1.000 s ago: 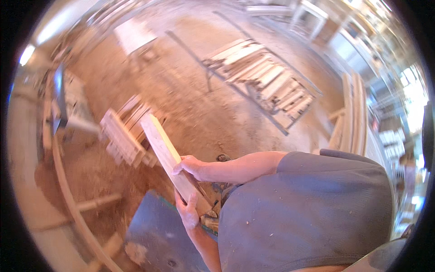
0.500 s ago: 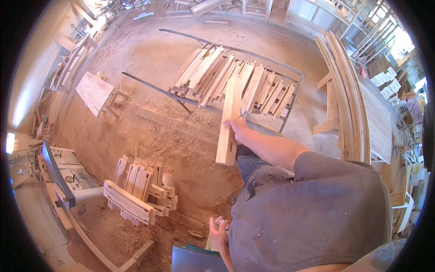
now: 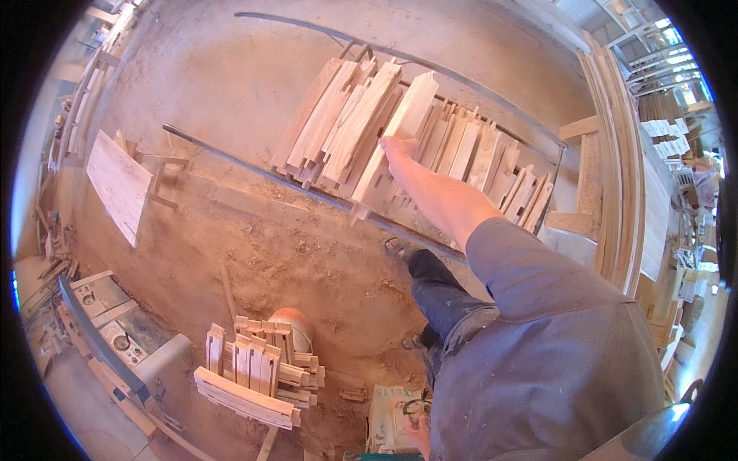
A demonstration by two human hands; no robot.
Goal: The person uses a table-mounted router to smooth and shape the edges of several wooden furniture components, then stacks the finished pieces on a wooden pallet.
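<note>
My right hand (image 3: 400, 151) is closed around a squared length of pale timber (image 3: 413, 111) with a narrow tenon at its near end. The timber lies slantwise over a row of similar wooden pieces (image 3: 369, 100) on a low metal rack (image 3: 254, 167). Whether it rests fully on them or is still partly held up I cannot tell. My left hand (image 3: 417, 432) hangs low beside my body, its fingers loosely bent and apart, with nothing visible in them. It is nearest to a pale printed sack (image 3: 390, 419), and my shirt partly hides it.
A stack of short mortised pieces (image 3: 257, 376) stands lower left, beside an orange and white bucket (image 3: 294, 323). A machine with a dark curved edge (image 3: 100, 330) is farther left. A small slanted-top bench (image 3: 119, 184) stands upper left. Long boards (image 3: 615, 154) rise at right.
My right hand has carried the timber away from my body, onto the pieces on the rack. My view has shifted, and my left hand now appears lower, closer to my side.
</note>
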